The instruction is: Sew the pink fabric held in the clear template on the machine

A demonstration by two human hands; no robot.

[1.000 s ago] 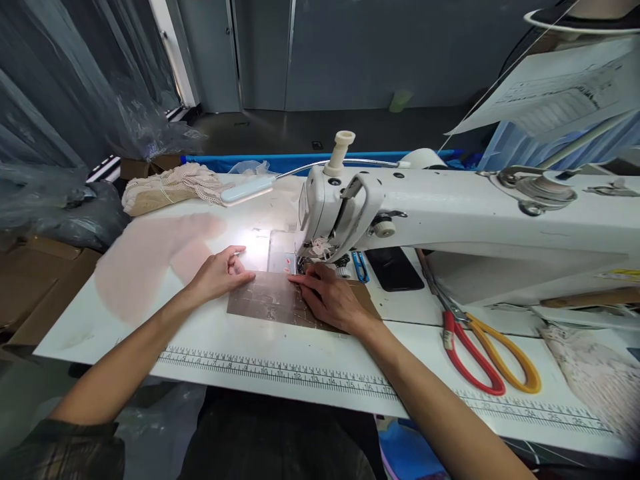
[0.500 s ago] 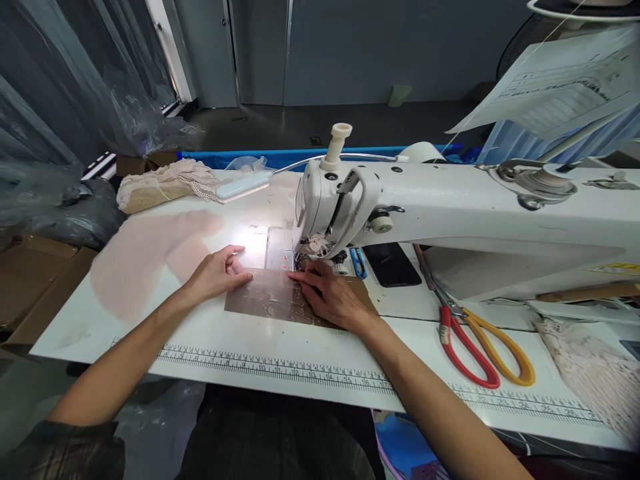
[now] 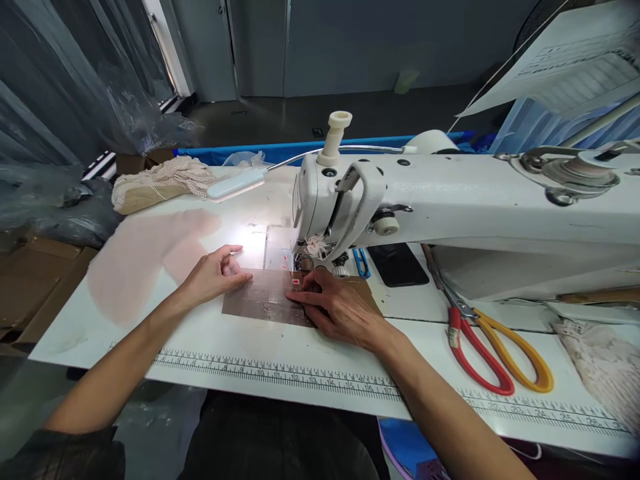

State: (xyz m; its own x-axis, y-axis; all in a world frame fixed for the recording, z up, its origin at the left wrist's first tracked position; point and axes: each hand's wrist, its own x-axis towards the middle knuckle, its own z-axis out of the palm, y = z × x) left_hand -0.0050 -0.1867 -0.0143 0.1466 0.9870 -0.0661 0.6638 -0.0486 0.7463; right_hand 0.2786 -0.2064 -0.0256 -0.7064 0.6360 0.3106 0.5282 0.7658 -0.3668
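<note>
One white table (image 3: 190, 337) here, and one sewing machine (image 3: 450, 193) reaching across it, its arm partly hiding one phone (image 3: 399, 267). One pale pink cloth (image 3: 135, 260) lies flat at the left, one lace bundle (image 3: 150, 190) behind it. Two hands now, on one sheer brown sheet (image 3: 265, 300) at the needle area! Left hand (image 3: 207, 280): fingers spread, thumb touching the sheet's far edge. Right hand (image 3: 340, 307): fingers bent over the sheet, index on top, covering part of it; a pinch, I cannot tell. One pair of scissors (image 3: 480, 357), right; one blue snips (image 3: 361, 263) beside the phone.
</note>
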